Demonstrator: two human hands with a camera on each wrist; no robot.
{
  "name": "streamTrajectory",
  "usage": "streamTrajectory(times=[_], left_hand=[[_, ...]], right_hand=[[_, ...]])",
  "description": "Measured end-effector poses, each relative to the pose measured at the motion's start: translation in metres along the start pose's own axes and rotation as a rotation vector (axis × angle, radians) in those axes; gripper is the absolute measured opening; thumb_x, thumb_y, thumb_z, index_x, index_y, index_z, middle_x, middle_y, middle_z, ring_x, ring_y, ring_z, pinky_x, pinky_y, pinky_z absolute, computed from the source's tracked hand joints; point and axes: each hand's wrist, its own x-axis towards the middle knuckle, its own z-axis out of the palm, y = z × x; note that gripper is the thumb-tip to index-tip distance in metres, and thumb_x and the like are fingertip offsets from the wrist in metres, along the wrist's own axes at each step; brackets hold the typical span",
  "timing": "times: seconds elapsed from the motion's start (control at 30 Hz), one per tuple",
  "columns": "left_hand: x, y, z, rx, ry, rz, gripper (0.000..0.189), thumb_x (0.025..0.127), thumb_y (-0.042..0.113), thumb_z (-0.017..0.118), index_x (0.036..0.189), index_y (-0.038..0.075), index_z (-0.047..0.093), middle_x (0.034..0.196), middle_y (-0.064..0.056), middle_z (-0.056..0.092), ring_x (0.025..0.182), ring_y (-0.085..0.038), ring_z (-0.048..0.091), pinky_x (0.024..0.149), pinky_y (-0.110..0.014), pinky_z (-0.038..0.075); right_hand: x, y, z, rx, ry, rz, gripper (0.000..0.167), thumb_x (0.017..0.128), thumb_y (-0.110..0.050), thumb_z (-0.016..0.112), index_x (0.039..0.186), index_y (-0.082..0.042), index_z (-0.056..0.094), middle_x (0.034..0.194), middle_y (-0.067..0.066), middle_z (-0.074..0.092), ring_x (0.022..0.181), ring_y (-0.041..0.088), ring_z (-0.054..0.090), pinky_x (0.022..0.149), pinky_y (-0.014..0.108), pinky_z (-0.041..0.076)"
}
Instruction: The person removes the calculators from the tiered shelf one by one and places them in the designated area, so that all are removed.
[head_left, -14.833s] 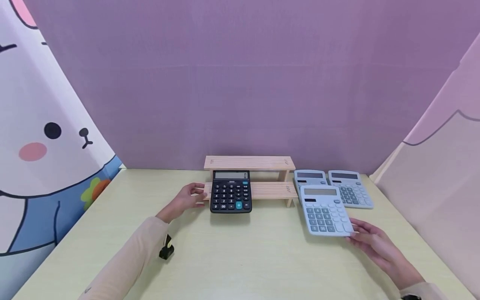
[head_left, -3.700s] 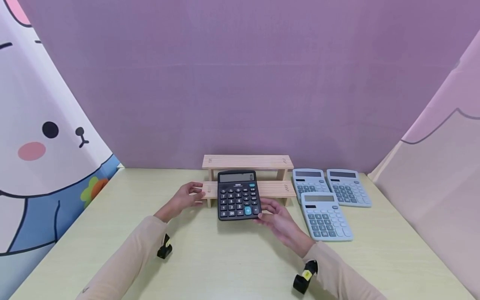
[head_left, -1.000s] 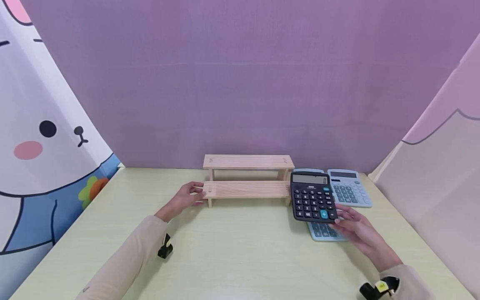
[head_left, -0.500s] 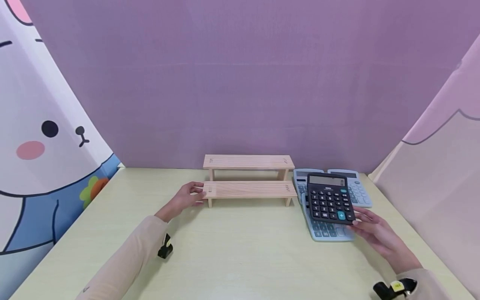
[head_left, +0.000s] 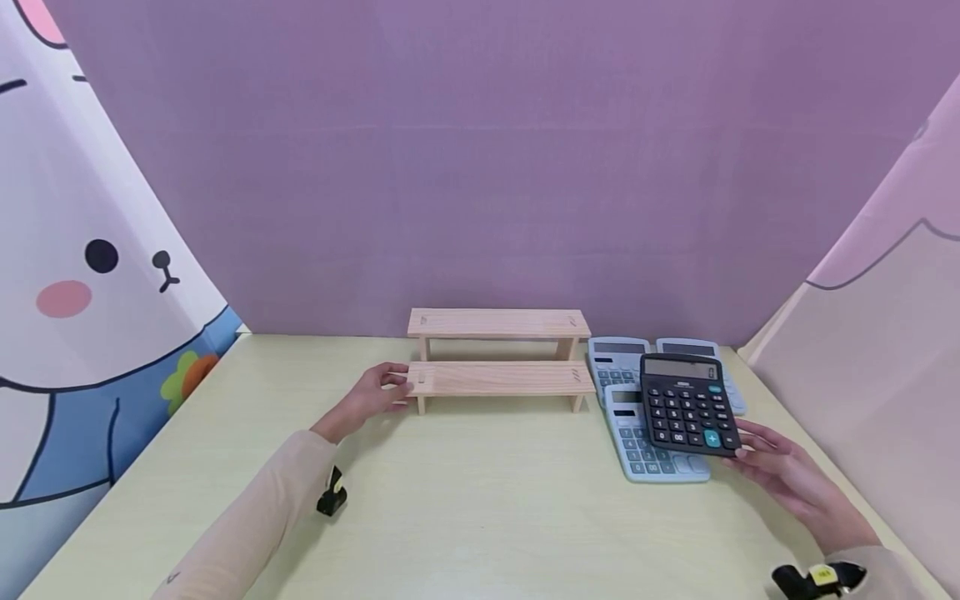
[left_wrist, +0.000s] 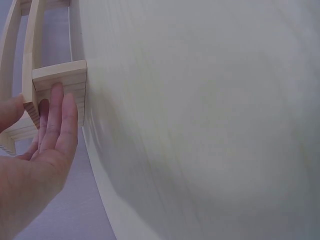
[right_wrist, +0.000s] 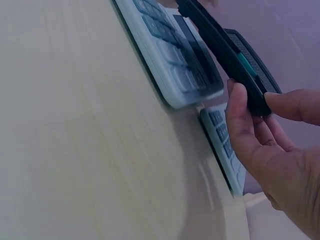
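Note:
My right hand (head_left: 795, 479) pinches a black desk calculator (head_left: 688, 403) by its lower right corner, thumb on top and fingers beneath. It is tilted and raised over the light-blue calculators, as the right wrist view shows. Under its left side the front light-blue calculator (head_left: 637, 458) is partly covered. Behind lie a back left light-blue calculator (head_left: 618, 350) and a back right one (head_left: 686, 344), also partly hidden. My left hand (head_left: 367, 402) holds the left end of the two-tier wooden shelf's lower board (head_left: 498, 379); in the left wrist view, the thumb and fingers (left_wrist: 67, 125) straddle that board.
The pale wooden table (head_left: 465, 517) spreads in front of the shelf. A purple backdrop (head_left: 480, 167) rises right behind the shelf's upper board (head_left: 498, 322). Printed cloths hang at the left (head_left: 97, 333) and right (head_left: 877, 358) sides.
Earlier the right hand held the front light-blue calculator while the black one leaned on the shelf. Since then the black calculator has been carried right, still shifting rightward over the last second. The left hand stays.

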Motion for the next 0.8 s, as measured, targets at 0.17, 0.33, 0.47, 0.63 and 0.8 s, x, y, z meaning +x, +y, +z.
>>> streamTrajectory(times=[0.17,0.33,0.47,0.63,0.8], left_hand=[[-0.001,0.002,0.001,0.002,0.005,-0.004,0.044,0.092,0.007,0.052,0.131,-0.005,0.036,0.121,-0.025,0.046,0.095,-0.024,0.062,0.087,-0.039,0.055],[-0.001,0.001,0.002,-0.003,0.003,0.007,0.044,0.092,0.006,0.051,0.130,-0.007,0.035,0.121,-0.027,0.046,0.091,-0.022,0.062,0.088,-0.040,0.055],[-0.001,0.002,0.001,0.003,0.005,0.006,0.044,0.092,0.007,0.051,0.130,-0.006,0.035,0.121,-0.026,0.047,0.093,-0.023,0.062,0.087,-0.040,0.055],[-0.002,0.003,0.001,0.001,0.007,0.005,0.044,0.092,0.007,0.051,0.131,-0.006,0.035,0.121,-0.026,0.047,0.094,-0.024,0.062,0.088,-0.039,0.055],[-0.002,0.002,0.002,-0.007,0.008,0.004,0.044,0.092,0.006,0.052,0.130,-0.006,0.036,0.121,-0.026,0.047,0.094,-0.025,0.062,0.088,-0.039,0.055]], right_hand=[[-0.006,-0.002,-0.011,0.015,-0.045,-0.005,0.058,0.086,0.023,0.021,0.125,-0.006,0.052,0.114,0.010,0.060,0.104,0.022,0.061,0.094,0.031,0.052],[-0.012,-0.007,-0.022,0.047,-0.090,-0.005,0.060,0.086,0.023,0.017,0.127,-0.005,0.051,0.116,0.012,0.060,0.106,0.023,0.060,0.096,0.033,0.050],[-0.018,-0.011,-0.030,0.063,-0.113,-0.002,0.061,0.086,0.024,0.016,0.128,-0.005,0.050,0.117,0.013,0.059,0.108,0.024,0.059,0.096,0.034,0.049],[-0.026,-0.016,-0.042,0.100,-0.144,0.013,0.062,0.086,0.023,0.013,0.130,-0.004,0.048,0.120,0.014,0.057,0.111,0.025,0.057,0.099,0.035,0.047],[-0.033,-0.020,-0.050,0.134,-0.176,0.015,0.062,0.085,0.024,0.011,0.131,-0.002,0.046,0.122,0.016,0.056,0.113,0.026,0.055,0.100,0.036,0.046]])
